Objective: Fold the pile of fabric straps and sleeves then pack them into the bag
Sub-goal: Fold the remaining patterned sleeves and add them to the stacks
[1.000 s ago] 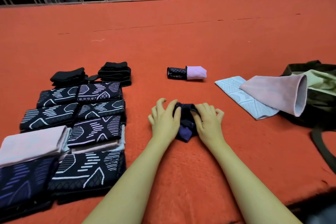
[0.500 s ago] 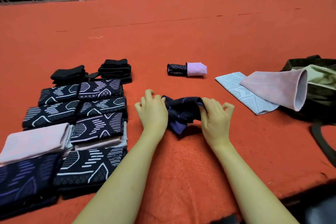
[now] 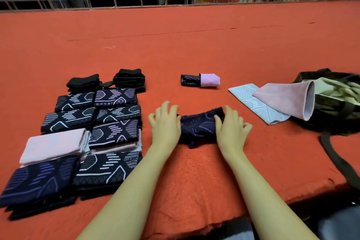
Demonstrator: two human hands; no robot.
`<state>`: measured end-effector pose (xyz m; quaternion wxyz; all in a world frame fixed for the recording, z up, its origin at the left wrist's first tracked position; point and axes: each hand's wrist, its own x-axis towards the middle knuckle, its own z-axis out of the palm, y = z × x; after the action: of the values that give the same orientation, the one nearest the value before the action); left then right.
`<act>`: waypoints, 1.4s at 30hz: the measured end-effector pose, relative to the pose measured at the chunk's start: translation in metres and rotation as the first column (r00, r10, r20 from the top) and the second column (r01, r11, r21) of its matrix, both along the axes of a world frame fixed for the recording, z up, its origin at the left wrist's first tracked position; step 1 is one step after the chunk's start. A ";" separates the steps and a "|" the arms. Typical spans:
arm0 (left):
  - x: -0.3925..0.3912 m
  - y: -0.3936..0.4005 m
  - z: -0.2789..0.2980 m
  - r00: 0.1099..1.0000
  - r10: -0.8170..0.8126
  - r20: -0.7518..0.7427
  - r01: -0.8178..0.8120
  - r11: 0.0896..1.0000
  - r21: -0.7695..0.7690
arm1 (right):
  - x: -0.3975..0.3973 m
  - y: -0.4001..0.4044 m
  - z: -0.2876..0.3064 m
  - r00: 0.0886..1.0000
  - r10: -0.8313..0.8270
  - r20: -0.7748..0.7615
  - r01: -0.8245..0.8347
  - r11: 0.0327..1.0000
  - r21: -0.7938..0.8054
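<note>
Left hand (image 3: pixel 165 122) and right hand (image 3: pixel 230 124) lie on either end of a dark sleeve (image 3: pixel 198 124), fingers spread and pressing, apparently to flatten it for a fold; neither hand grips it. The sleeve sits mid-worktop (image 3: pixel 194 45), navy with purple lines, creased and bunched at its near edge. Folded stacks (image 3: pixel 93 132) lie left; the bag (image 3: pixel 335 107) sits right, mouth open.

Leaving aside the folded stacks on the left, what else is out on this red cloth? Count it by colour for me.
Pale blue sleeve: 1
Pink sleeve: 1
Dark-and-pink roll: 1
Navy piece, between the left hand and the right hand: 1
Dark green bag: 1
Total: 5
</note>
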<state>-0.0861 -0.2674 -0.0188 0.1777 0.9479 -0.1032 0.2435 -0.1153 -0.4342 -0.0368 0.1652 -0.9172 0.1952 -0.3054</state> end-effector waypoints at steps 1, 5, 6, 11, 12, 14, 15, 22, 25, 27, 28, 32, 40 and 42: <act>-0.004 -0.002 -0.004 0.991 -0.115 0.064 0.116 0.993 -0.017 | -0.001 0.001 -0.003 1.000 0.002 0.019 -0.002 1.000 0.008; -0.021 -0.005 -0.026 0.908 -0.388 0.157 0.376 0.921 0.099 | -0.011 0.000 -0.008 0.889 0.395 0.231 -0.361 0.916 -0.176; -0.023 -0.005 -0.031 0.910 -0.384 0.156 0.374 0.923 0.093 | -0.014 -0.002 -0.011 0.858 0.479 0.188 -0.446 0.874 -0.192; -0.025 -0.003 -0.046 0.912 -0.361 0.193 0.379 0.923 -0.062 | -0.015 -0.009 -0.030 0.857 0.516 -0.017 -0.509 0.838 -0.196; -0.024 -0.003 -0.048 0.903 -0.374 0.212 0.399 0.913 -0.090 | -0.012 -0.009 -0.031 0.863 0.506 -0.007 -0.497 0.844 -0.200; -0.026 -0.003 -0.049 0.902 -0.376 0.214 0.410 0.901 -0.143 | -0.006 -0.007 -0.030 0.887 0.459 0.054 -0.441 0.875 -0.198; -0.027 -0.003 -0.049 0.907 -0.367 0.208 0.403 0.900 -0.165 | -0.002 -0.006 -0.028 0.903 0.421 0.084 -0.398 0.895 -0.201; -0.029 0.002 -0.045 0.934 -0.252 0.254 0.325 0.895 -0.305 | 0.026 -0.010 -0.026 0.990 0.108 0.089 -0.096 0.987 -0.129; -0.029 0.001 -0.044 0.944 -0.231 0.235 0.297 0.906 -0.303 | 0.028 -0.009 -0.026 0.986 0.124 0.111 -0.111 0.987 -0.118; -0.030 0.002 -0.044 0.958 -0.204 0.202 0.261 0.912 -0.315 | 0.020 -0.008 -0.022 0.967 0.170 0.189 -0.159 0.985 -0.070; -0.030 0.002 -0.044 0.965 -0.186 0.183 0.238 0.916 -0.322 | 0.013 -0.007 -0.021 0.951 0.216 0.220 -0.206 0.976 -0.068; -0.030 0.000 -0.045 0.976 -0.175 0.126 0.203 0.944 -0.262 | -0.008 -0.002 -0.020 0.856 0.506 0.109 -0.480 0.855 -0.196; -0.023 0.001 -0.046 0.960 -0.176 0.219 0.207 0.969 -0.131 | -0.013 -0.006 -0.029 0.791 0.612 -0.024 -0.603 0.772 -0.199; -0.025 0.001 -0.046 0.939 -0.221 0.265 0.256 0.961 -0.106 | -0.008 -0.006 -0.030 0.806 0.591 -0.045 -0.585 0.781 -0.221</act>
<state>-0.1115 -0.2660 -0.0651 0.2569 0.8753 -0.2219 0.3444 -0.1233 -0.4404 -0.0672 0.1505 -0.9407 -0.1380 -0.2709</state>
